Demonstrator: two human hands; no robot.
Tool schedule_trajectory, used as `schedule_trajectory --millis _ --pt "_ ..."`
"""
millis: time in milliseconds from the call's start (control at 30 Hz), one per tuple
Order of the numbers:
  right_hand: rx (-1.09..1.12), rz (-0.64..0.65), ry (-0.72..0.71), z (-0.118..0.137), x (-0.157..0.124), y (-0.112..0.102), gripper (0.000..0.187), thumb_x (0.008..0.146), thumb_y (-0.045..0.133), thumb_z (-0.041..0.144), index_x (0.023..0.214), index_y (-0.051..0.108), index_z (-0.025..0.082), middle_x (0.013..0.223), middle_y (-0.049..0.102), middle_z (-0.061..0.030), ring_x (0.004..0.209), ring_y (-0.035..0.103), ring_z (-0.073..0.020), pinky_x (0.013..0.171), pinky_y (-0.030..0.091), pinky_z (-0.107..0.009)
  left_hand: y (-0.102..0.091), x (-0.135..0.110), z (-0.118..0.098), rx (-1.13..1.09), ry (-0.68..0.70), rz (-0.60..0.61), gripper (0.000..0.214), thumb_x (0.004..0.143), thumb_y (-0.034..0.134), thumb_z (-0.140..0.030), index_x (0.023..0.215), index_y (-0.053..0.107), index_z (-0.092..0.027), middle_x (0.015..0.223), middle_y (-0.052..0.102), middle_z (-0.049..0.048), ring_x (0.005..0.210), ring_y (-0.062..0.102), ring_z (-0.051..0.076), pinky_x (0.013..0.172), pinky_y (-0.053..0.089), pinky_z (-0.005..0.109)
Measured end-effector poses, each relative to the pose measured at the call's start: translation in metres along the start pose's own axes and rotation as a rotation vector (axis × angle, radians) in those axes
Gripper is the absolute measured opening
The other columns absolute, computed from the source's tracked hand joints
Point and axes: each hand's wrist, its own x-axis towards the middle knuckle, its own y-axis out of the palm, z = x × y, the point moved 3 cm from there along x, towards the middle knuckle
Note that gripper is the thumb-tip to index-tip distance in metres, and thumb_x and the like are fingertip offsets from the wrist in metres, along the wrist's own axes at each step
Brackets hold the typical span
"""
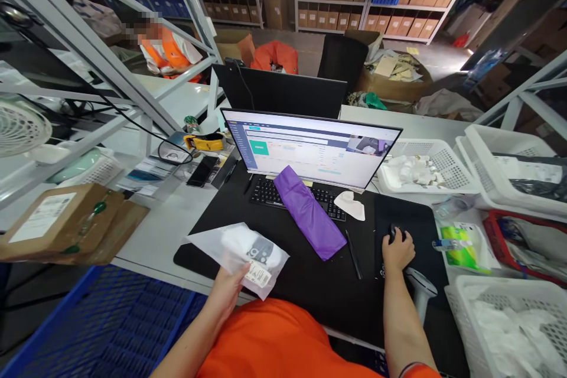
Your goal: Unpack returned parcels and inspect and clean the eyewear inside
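Observation:
My left hand (229, 290) grips the lower edge of a frosted plastic bag (237, 242), its thumb beside a white barcode label. Something white with dark print shows through the plastic. On the right, my right hand (398, 251) is wrapped over a black computer mouse (392, 234) on the dark mat. Just below that hand lies a white barcode scanner (420, 284). A folded purple bag (310, 215) lies slantwise across the black keyboard (266, 194), with a black pen (354, 255) beside it. Behind the keyboard stands a lit monitor (305, 150).
White baskets (509, 286) line the right side. Cardboard boxes (66, 221) sit at the left, above a blue crate (101, 319). A phone (202, 170) and yellow tape dispenser (208, 142) lie left of the monitor. Beyond the frame, a person in an orange vest (172, 50) sits.

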Motion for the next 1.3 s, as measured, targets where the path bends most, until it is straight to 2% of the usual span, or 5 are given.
schedule_trajectory --millis 733,933,1067,1167,1300 --pt "0.000 -0.014 0.013 -0.002 0.002 0.006 0.037 0.089 0.056 0.032 0.122 0.068 0.022 0.136 0.052 -0.0185 0.107 0.055 -0.0336 0.085 0.041 -0.046 -0.007 0.000 0.009 -0.003 0.008 -0.003 0.067 0.071 0.077 -0.005 0.134 0.056 -0.017 0.109 0.074 0.0127 0.089 0.075 0.025 0.076 0.062 0.034" --pt "0.067 -0.062 0.024 0.003 0.002 -0.006 0.052 0.089 0.057 0.038 0.134 0.055 0.014 0.143 0.040 -0.0278 0.124 0.045 -0.0442 0.094 0.037 -0.059 -0.007 -0.004 0.011 -0.001 0.007 -0.006 0.063 0.076 0.074 -0.003 0.135 0.055 -0.016 0.112 0.073 0.0133 0.092 0.075 0.025 0.081 0.062 0.036" --pt "0.163 -0.077 -0.037 0.037 -0.011 -0.027 0.055 0.096 0.044 0.036 0.141 0.041 0.006 0.146 0.031 -0.0336 0.139 0.027 -0.0465 0.104 0.028 -0.066 -0.008 -0.006 0.012 -0.018 -0.008 -0.014 0.064 0.076 0.074 -0.003 0.136 0.055 -0.016 0.111 0.074 0.0132 0.091 0.075 0.024 0.084 0.061 0.037" --pt "0.266 0.083 -0.240 0.087 -0.045 -0.037 0.051 0.098 0.040 0.037 0.141 0.044 0.009 0.140 0.043 -0.0278 0.136 0.038 -0.0381 0.106 0.034 -0.057 -0.007 -0.008 0.012 -0.050 -0.023 -0.043 0.064 0.075 0.073 -0.001 0.135 0.055 -0.017 0.111 0.074 0.0126 0.092 0.075 0.024 0.086 0.061 0.036" --pt "0.329 0.362 -0.470 0.151 -0.112 -0.040 0.063 0.081 0.070 0.048 0.136 0.055 0.022 0.145 0.047 -0.0190 0.128 0.047 -0.0373 0.100 0.043 -0.051 -0.006 -0.010 0.016 -0.052 -0.038 -0.036 0.061 0.078 0.071 -0.001 0.134 0.056 -0.017 0.112 0.074 0.0125 0.093 0.075 0.023 0.086 0.061 0.035"
